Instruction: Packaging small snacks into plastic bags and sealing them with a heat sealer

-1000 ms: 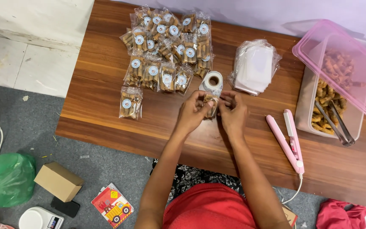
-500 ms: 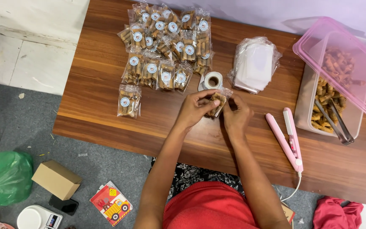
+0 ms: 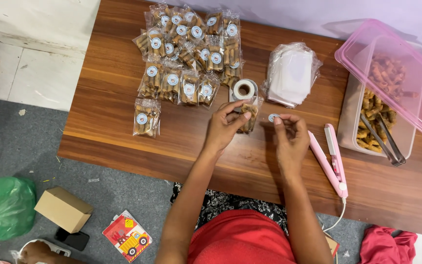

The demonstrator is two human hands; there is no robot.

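Pinching a small round sticker between thumb and forefinger, the right hand hovers above the wooden tabletop, while the left hand keeps a closed grip on a clear crinkled packet of rolled snacks; the two hands sit near each other but apart. Just beyond the packet stands a white roll of stickers, and past it a heap of sealed packets, each glossy and bearing a round label, with one packet lying alone to the left. A soft stack of empty clear bags rests to the right of the roll. Beside the right hand lies a slim pink heat sealer, angled toward the tabletop's near edge. At the far right a translucent tub holds loose snacks and metal tongs, its pink lid propped over it. Bare wood stretches open before both hands and along the left edge.
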